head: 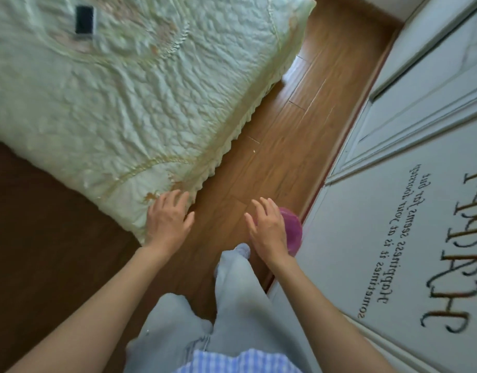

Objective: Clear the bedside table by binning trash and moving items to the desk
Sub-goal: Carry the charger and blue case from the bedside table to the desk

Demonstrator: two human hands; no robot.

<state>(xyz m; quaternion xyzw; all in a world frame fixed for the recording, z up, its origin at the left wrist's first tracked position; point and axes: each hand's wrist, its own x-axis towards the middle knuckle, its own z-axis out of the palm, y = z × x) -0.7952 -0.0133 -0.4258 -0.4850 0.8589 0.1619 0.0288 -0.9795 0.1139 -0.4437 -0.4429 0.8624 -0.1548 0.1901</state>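
Observation:
My left hand (168, 219) hovers with fingers spread over the near corner of a bed with a pale green quilted cover (119, 98). It holds nothing. My right hand (268, 228) is also empty with fingers apart, held over the wooden floor (299, 125). Just beyond it a purple round object (294, 230) sits on the floor against the wardrobe, partly hidden by the hand. Neither a bedside table, a bin nor a desk is in view.
A dark rectangular device (84, 20) lies on the bed at the far left. White wardrobe doors (393, 224) with lettering run along the right. A narrow strip of floor lies between bed and wardrobe; my legs in light trousers (232, 297) stand in it.

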